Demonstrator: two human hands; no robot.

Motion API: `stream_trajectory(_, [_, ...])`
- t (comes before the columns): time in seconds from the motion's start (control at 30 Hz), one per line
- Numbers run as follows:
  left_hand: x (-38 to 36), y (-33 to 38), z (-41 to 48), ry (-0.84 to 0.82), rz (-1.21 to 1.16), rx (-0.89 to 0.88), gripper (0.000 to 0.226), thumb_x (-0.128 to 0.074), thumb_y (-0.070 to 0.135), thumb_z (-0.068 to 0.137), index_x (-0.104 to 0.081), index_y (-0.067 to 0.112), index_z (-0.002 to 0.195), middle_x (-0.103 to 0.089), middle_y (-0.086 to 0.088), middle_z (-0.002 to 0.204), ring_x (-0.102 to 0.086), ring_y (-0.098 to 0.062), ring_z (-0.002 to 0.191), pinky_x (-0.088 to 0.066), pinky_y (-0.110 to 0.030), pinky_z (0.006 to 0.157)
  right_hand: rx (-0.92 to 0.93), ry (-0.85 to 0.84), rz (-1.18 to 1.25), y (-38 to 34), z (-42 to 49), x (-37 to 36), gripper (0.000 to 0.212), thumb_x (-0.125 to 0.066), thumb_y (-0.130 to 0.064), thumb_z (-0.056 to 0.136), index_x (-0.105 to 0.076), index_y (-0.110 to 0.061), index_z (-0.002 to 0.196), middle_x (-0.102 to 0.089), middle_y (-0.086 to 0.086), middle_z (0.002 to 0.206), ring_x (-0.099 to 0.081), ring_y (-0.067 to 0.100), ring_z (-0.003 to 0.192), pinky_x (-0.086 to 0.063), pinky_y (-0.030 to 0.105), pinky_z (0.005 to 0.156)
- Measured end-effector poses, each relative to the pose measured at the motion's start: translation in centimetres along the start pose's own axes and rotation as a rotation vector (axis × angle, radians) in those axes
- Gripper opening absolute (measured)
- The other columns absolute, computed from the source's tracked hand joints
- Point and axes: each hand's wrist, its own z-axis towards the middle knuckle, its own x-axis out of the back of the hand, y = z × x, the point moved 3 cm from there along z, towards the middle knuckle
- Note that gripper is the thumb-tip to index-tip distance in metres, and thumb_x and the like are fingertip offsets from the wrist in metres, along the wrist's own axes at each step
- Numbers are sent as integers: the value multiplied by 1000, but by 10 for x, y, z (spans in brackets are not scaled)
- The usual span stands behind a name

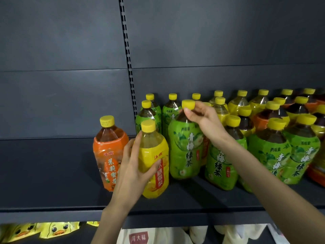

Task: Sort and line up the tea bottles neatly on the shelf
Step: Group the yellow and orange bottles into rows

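Tea bottles (270,150), clear plastic w/ yellow screw caps and green, yellow or orange wrap labels, sit on a dark grey metal shelf (44,173). Most are crowded in uneven rows on the right half, colours all mixed up. Left hand (133,166) is wrapped round a yellow-label plastic bottle (153,148) near the front edge, thumb across the label, fingers round the far side. It's upright, but tbh can't tell if its base is on the shelf or just off it. Just beside it, partly behind that hand, stands an orange-label plastic bottle (109,152), the leftmost of the lot. Right hand (202,117) comes in from the right and pinches the yellow cap (188,103) of a green-label plastic bottle (184,152) w/ thumb and fingertips. That one is right next to the yellow one, btw it and the other green ones. Hands are apart, each on its own bottle. Behind it all is a dark back panel (211,41) w/ a slotted metal upright (128,59). Below the shelf edge are yellow duck-print packs (52,229) at left and a white bag w/ a red square logo (139,237) in the middle.
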Motion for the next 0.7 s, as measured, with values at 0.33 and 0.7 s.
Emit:
stream_trajectory(0.33, [-1, -4, -8, -15, 4, -29, 79, -57, 47, 82, -5, 50, 142, -18, 13, 146, -19, 2, 134, -19, -2, 101, -21, 84, -116, 6, 90, -17, 18, -61, -31, 90, -62, -21, 104, -70, 0, 106, -63, 18, 104, -45, 44, 101])
stream_trajectory(0.7, [-5, -8, -12, 19, 8, -43, 75, -45, 59, 80, 0, 58, 139, -11, 26, 138, -9, 19, 129, -21, 1, 95, -153, -102, -472, 53, 111, -28, 31, -68, -21, 87, -60, -2, 110, -65, 13, 111, -60, 26, 106, -46, 43, 98])
